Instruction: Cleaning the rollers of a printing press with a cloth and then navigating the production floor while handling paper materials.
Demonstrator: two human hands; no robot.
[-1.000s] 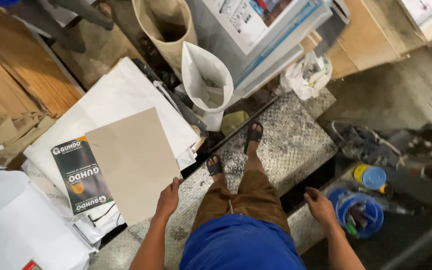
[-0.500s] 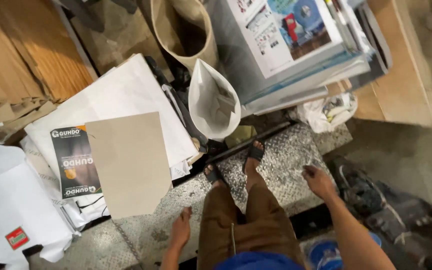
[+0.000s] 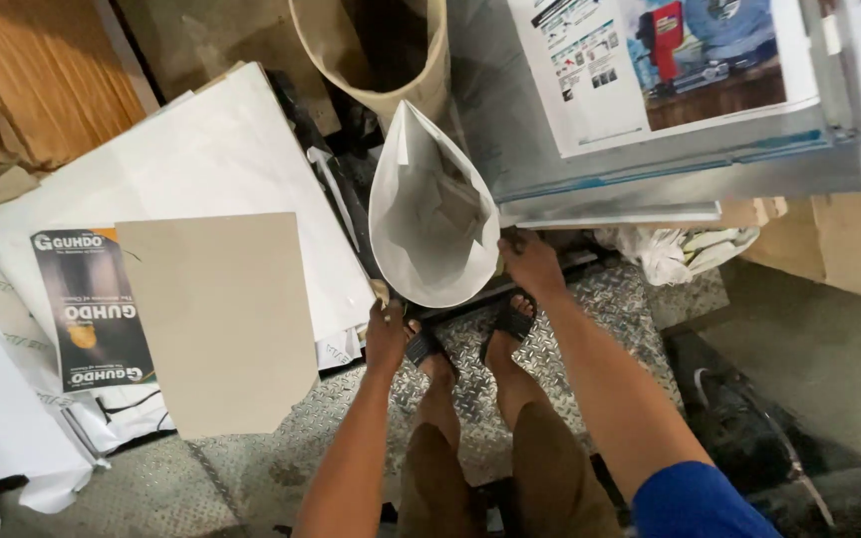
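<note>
- sack (image 3: pixel 435 214), white and open-mouthed, stands on the floor just beyond the feet, both hands at its near rim.
- left hand (image 3: pixel 387 334) fingers pinch the rim; right hand (image 3: pixel 530 264) fingers curl on it.
- risk: thin rim could tear or the sack tip onto the leaning tan board (image 3: pixel 216 319).

Both bare arms stretched downward, left hand (image 3: pixel 387 337) curled closed, right hand (image 3: pixel 530 264) ahead of it, fingers bent

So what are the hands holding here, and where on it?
Both hands grip the open white paper sack at its rim: the left hand at the near-left edge, the right hand at the right edge.
</note>
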